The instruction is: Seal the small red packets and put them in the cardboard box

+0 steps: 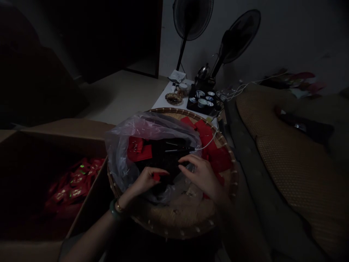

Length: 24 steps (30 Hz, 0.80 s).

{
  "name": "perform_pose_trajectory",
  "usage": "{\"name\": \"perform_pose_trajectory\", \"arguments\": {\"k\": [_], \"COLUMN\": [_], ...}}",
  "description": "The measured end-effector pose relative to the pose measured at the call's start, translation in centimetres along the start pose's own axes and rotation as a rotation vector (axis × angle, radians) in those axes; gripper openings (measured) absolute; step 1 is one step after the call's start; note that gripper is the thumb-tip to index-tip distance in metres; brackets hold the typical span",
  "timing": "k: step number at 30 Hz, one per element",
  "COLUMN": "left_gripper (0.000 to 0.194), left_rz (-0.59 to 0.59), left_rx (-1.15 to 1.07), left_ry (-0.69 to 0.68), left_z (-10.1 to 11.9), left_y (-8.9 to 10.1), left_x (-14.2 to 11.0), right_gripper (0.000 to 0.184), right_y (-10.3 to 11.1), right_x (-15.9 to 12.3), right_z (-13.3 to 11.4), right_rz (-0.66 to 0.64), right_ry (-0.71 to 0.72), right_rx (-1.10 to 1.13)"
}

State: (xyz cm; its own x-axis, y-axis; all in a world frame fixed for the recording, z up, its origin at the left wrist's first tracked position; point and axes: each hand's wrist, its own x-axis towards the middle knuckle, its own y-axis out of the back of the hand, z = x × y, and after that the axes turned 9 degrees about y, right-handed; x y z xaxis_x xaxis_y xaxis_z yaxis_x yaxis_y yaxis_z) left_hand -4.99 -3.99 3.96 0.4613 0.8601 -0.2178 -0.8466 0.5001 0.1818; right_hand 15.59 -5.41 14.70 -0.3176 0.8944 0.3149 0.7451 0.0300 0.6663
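Note:
A round woven bamboo tray (177,218) lies in front of me, holding a clear plastic bag (128,138) with dark items and red packets inside. My left hand (148,180) pinches a small red piece (156,177) at the bag's mouth. My right hand (200,174) rests beside it with fingers curled over the dark contents; what it holds is hidden. More red packets (209,142) lie spread on the tray's far right. A green bangle sits on my left wrist.
An open cardboard box (54,145) with red packets (73,182) stands at left. Behind the tray is a small white table (163,96) with a tea set (203,100) and kettle, two standing fans (240,32), and a woven mat (294,153) on the right.

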Motion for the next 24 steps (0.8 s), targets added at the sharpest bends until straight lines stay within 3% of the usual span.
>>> {"name": "perform_pose_trajectory", "arguments": {"k": [4,7,10,16,24], "left_gripper": [0.037,0.038,0.038,0.035,0.034], "left_rz": [-0.024,-0.006,-0.001,0.018,0.029], "left_rx": [-0.013,-0.003,0.003,0.044,0.001], "left_ry": [-0.018,-0.029,-0.033,-0.029,0.012], "left_z": [0.3,0.4,0.3,0.0,0.0], "left_y": [0.1,0.0,0.0,-0.1,-0.4], "left_x": [-0.1,-0.1,-0.1,0.0,0.1], "right_gripper": [0.016,0.021,0.022,0.013,0.013], "right_y": [0.1,-0.4,-1.0,-1.5,-1.5], "right_x": [-0.3,-0.5,-0.7,-0.9,-0.7], "right_z": [-0.4,-1.0,-1.0,-0.2,-1.4], "right_rz": [-0.042,-0.17,-0.253,-0.179,-0.066], "right_ry": [0.041,0.088,0.04,0.014,0.203], "right_rx": [0.017,0.113,0.198,0.209,0.112]}}
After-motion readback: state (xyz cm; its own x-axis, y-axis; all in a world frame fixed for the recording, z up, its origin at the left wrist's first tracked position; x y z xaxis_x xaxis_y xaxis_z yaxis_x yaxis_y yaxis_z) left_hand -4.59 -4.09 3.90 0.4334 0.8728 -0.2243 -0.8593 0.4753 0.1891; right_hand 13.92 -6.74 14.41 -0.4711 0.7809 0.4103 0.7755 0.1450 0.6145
